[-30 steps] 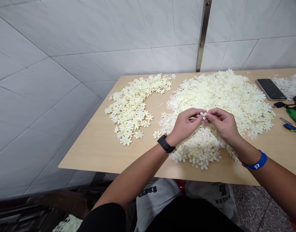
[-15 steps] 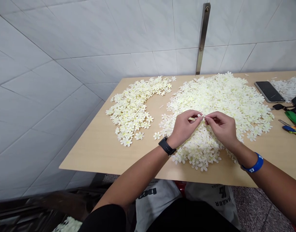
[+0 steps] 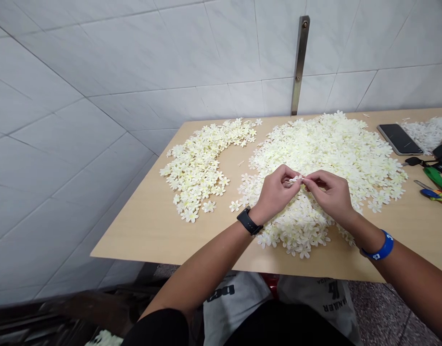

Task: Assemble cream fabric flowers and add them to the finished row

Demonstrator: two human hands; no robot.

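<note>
Both my hands meet over a large heap of cream-white artificial flowers (image 3: 325,144) on the table. My left hand (image 3: 278,190), with a black band on its wrist, pinches a small white flower (image 3: 296,179) between thumb and forefinger. From the right, my right hand (image 3: 331,192) pinches at the same flower, its fingertips almost touching the left ones. A blue wristband circles the right forearm. What exactly the right fingertips grip is too small to make out. Several flowers lie under and around both hands.
A curved, smaller pile of flowers (image 3: 199,163) lies left on the tan tabletop (image 3: 141,226). At the right are a phone (image 3: 400,139), a mound of small white pieces (image 3: 430,132) and scissors (image 3: 437,193). A tiled wall (image 3: 221,53) with a metal bar (image 3: 299,67) rises behind.
The view has tilted up slightly. My hands stay together over the heap, still pinching, and more of the white flower now shows at the left fingertips.
</note>
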